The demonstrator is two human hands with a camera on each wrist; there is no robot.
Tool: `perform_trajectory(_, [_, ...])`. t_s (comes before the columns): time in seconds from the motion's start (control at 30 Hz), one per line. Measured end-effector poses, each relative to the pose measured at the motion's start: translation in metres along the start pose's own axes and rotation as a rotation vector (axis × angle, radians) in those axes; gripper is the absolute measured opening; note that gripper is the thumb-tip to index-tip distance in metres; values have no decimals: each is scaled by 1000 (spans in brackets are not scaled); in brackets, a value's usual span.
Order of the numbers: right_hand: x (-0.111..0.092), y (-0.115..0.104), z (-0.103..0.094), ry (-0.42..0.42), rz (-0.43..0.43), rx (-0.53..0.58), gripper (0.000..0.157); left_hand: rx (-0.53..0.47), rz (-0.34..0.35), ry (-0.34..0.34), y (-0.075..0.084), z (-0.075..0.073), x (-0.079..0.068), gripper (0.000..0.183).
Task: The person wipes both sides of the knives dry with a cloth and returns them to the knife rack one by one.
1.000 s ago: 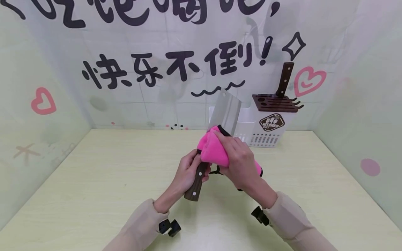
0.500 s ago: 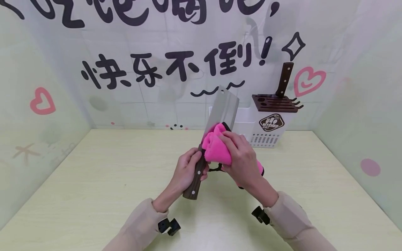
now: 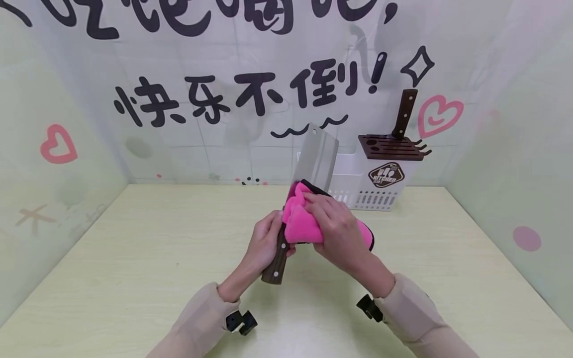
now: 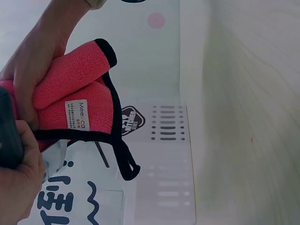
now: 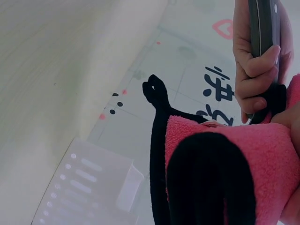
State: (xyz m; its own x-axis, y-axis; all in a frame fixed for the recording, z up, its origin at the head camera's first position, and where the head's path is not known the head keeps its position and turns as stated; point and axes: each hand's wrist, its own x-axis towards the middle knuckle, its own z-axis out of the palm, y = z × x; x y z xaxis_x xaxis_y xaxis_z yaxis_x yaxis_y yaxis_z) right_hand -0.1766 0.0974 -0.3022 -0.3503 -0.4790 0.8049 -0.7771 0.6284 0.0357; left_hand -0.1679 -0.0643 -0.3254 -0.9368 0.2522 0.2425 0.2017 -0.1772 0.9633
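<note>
In the head view, the left hand [image 3: 263, 243], just below the middle of the frame, is curled firmly round the dark handle [image 3: 276, 271] of a cleaver [image 3: 315, 154], its blade slanting up toward the top centre. To its right, the right hand [image 3: 341, 231] grips a bunched pink cloth [image 3: 304, 224], which covers the lower part of the blade. Right of centre, a white holder [image 3: 378, 199] with a brown slotted top [image 3: 380, 147] stands on the pale table [image 3: 134, 258]. In the left wrist view, the cloth fills the upper left, its white label [image 4: 77, 115] showing, with the left hand at the lower left edge. In the right wrist view, the left hand's fingers wrap the handle at upper right, and the cloth bulges across the lower right
</note>
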Motion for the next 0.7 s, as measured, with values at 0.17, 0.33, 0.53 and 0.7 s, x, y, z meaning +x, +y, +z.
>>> perform_trajectory(0.17, [0,0,0,-22,-38,11,36,31,-12,31,-1,0,2,32])
perform_trajectory(0.33, [1,-6,-1,-13,-87,-8,42,107,6,106,0,-2,5,34])
perform_trajectory(0.53, [-1,-14,1,-11,-142,-9,56,140,19,170,3,-5,5,34])
perform_trajectory(0.7, [-1,-18,1,-38,-166,-8,61,94,13,174,4,-7,5,35])
